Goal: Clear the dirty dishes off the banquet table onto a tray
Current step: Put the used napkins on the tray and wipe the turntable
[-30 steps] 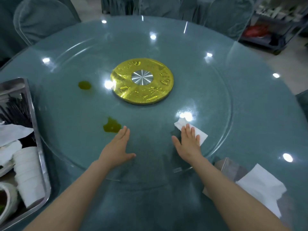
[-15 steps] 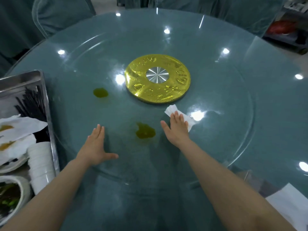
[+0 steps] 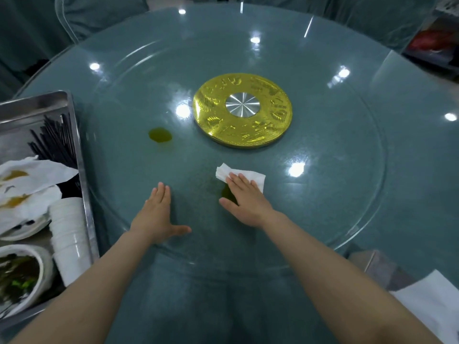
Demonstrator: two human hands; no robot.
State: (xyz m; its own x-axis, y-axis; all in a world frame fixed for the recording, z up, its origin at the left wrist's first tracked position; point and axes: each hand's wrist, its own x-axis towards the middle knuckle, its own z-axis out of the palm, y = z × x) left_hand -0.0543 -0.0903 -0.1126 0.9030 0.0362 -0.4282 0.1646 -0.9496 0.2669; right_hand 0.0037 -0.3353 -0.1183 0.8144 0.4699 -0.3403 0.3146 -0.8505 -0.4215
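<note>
dirty dishes (image 3: 23, 271) stacked in metal tray (image 3: 82, 155) at table's left edge — bowl of greens, white cups (image 3: 68, 234), stained napkins. right hand (image 3: 244, 198) flat, fingers straight, pressing white tissue (image 3: 239, 176) over green spill (image 3: 227, 193) on glass turntable (image 3: 335, 182). left hand (image 3: 156, 217) flat beside it, fingers straight — holding nothing.

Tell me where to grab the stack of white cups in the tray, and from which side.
Grip the stack of white cups around its sidewall, probably from above. It seems to lie on its side along the tray rim, with a dish of leftovers crowding its left. Both hands are busy on the glass.
</note>
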